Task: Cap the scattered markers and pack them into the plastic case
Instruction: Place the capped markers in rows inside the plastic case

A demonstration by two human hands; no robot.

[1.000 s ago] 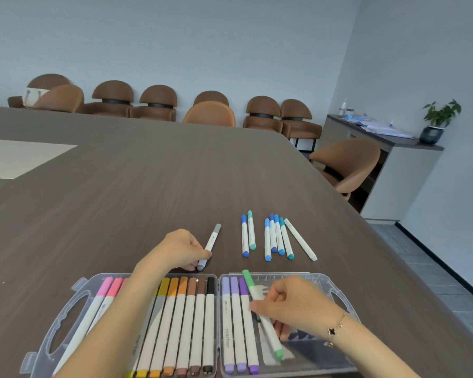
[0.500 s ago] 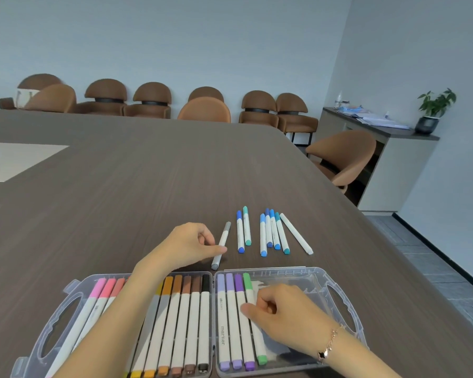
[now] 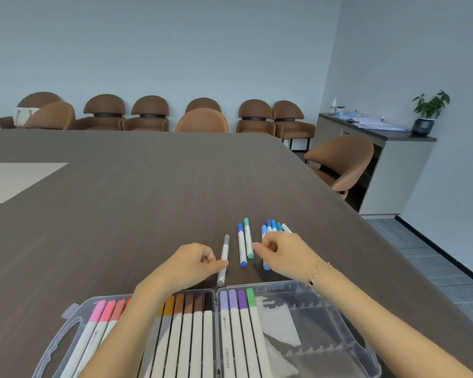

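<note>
An open clear plastic case point(image 3: 362, 347) lies at the near table edge. Its left half holds a row of capped markers from pink point(image 3: 97, 313) to black, partly under my left forearm. Its right half holds three purple markers and a green marker point(image 3: 251, 298). Beyond it, my left hand point(image 3: 193, 264) pinches a grey marker point(image 3: 225, 248) lying on the table. A blue marker point(image 3: 241, 245) and a teal marker point(image 3: 247, 237) lie just right of it. My right hand point(image 3: 283, 255) hovers with curled fingers over a cluster of blue markers point(image 3: 271, 226), its fingertips beside the teal marker.
The dark wood table point(image 3: 134, 214) stretches far ahead, with a pale inset panel point(image 3: 14, 178) at left. Brown chairs point(image 3: 150, 113) line the back wall, and one chair point(image 3: 342, 159) stands at the table's right edge. A sideboard with a potted plant point(image 3: 428, 113) stands at right.
My right hand left the green marker in the case and moved forward over the loose blue markers. My left hand slid up the grey marker and turned it nearly straight.
</note>
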